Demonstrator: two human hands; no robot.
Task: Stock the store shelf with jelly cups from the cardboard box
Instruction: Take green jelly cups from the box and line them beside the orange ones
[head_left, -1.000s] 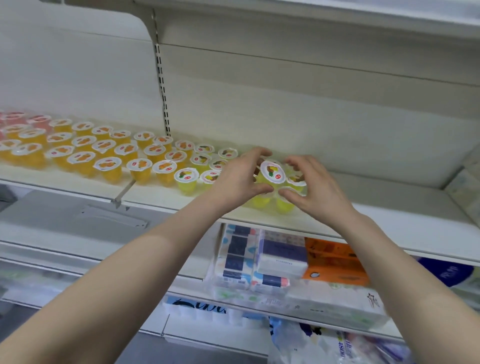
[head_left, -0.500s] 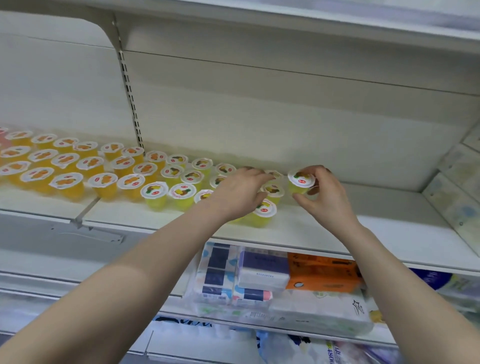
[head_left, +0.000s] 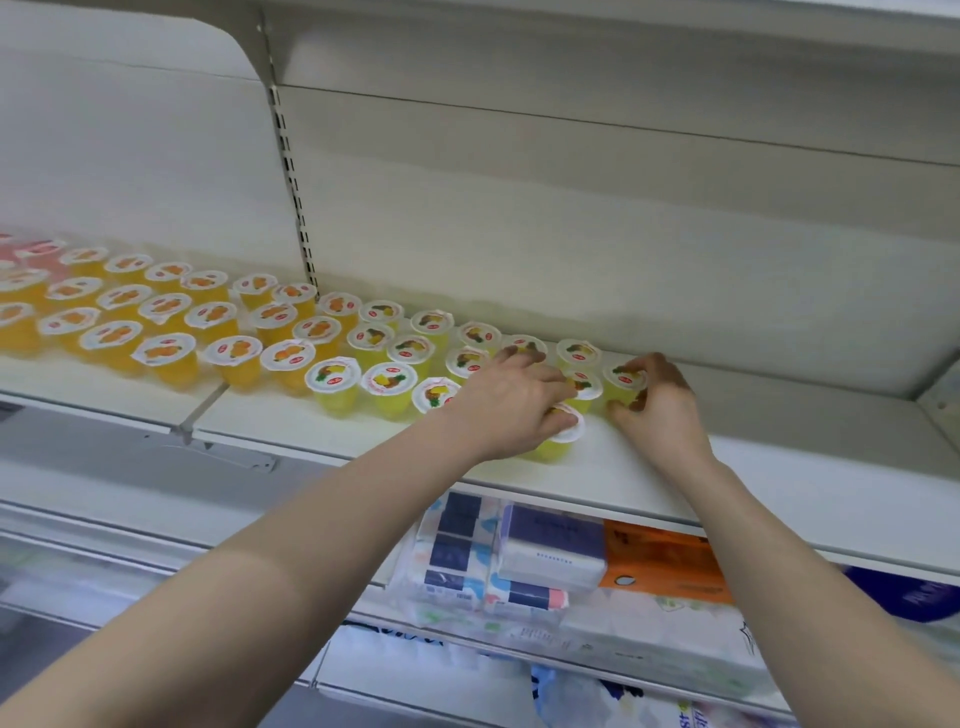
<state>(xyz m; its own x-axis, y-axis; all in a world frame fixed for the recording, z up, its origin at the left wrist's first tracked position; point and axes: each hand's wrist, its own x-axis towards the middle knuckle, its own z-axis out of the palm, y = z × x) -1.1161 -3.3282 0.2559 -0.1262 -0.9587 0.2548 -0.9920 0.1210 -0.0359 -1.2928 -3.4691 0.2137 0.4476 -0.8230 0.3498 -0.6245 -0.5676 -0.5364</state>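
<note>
Rows of jelly cups stand on the white shelf (head_left: 779, 483): orange jelly cups (head_left: 161, 353) on the left, yellow jelly cups (head_left: 387, 382) toward the middle. My left hand (head_left: 511, 410) lies over the right end of the yellow rows, fingers curled on the lid of a front yellow cup (head_left: 563, 439). My right hand (head_left: 657, 410) pinches the rightmost yellow cup (head_left: 621, 382), which stands on the shelf. The cardboard box is out of view.
Bare shelf surface stretches to the right of the cups, up to a side panel (head_left: 940, 400). A slotted upright (head_left: 293, 192) divides the back wall. Below, tissue packs (head_left: 550, 551) and an orange pack (head_left: 660, 561) fill the lower shelf.
The right hand has carried its yellow cup down and back onto the shelf at the row's right end. The left hand stays on the front cups. My view has shifted.
</note>
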